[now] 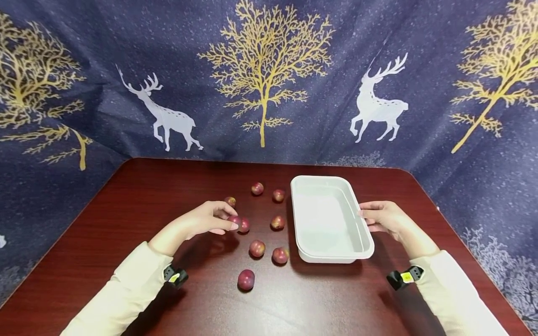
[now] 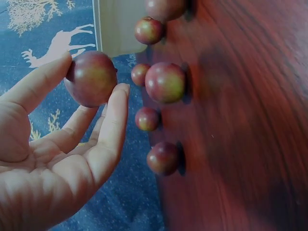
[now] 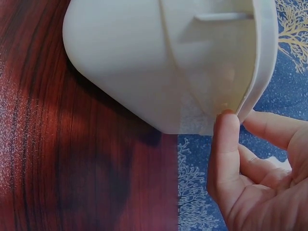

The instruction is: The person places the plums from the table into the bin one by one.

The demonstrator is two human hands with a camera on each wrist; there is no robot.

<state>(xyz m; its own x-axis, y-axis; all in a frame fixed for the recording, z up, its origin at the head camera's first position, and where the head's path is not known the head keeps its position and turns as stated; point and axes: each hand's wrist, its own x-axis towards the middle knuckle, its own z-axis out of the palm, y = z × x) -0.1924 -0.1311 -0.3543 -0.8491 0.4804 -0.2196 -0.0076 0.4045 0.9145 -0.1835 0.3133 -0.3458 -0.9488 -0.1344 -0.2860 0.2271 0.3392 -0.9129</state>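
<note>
Here your left hand (image 1: 208,219) pinches one small red fruit (image 2: 90,78) between the thumb and the fingertips (image 2: 119,96); in the left wrist view the fruit sits clear of the palm, and the other fingers lie loosely behind it. In the head view this fruit is mostly hidden behind your fingertips, just above the dark red table (image 1: 126,210). Touching it or just beside it, on the side toward the tray, lies a second fruit (image 1: 244,225); I cannot tell if they really touch.

Around your left hand the other fruits are scattered on the table: one behind the fingers (image 1: 230,201), two further back (image 1: 257,188) (image 1: 278,195), one near the tray's left wall (image 1: 277,222), two in front (image 1: 257,248) (image 1: 279,255), and one nearest to you (image 1: 246,280).

The white plastic tray (image 1: 332,184) lies to the right of the held fruit, with its long axis running away from you. It looks empty. Your left hand is the nearer one to the fruits. Your right hand (image 1: 384,218) rests on the tray's right rim: the thumb tip (image 3: 226,127) presses under the lip, the fingers are relaxed and not curled around it.
</note>
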